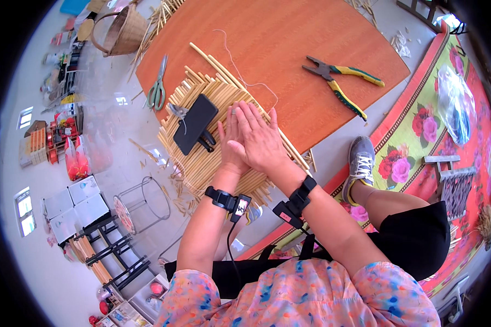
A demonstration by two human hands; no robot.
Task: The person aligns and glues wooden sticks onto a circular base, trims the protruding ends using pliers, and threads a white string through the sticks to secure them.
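Thin straw-coloured sticks lie side by side in a mat-like bundle [202,171] at the table's left edge. My right hand [261,137] lies over part of my left hand [231,146], both on or just above the sticks, with fingers stretched out. The left hand's fingers are partly hidden under the right. Left of my hands, a flat black rectangular device with a stand [193,126] rests on the bundle. A thin pinkish cord [239,71] curls from the bundle onto the table. Longer sticks [223,71] run along the bundle's right side.
On the orange-brown wooden table [278,38] lie open pliers [338,82] with green-yellow handles. Green-handled scissors [157,92] rest at its left edge. A wicker basket [126,32] stands far left, a wire-legged stool [147,204] on the floor left, a flowered mat [414,147] right.
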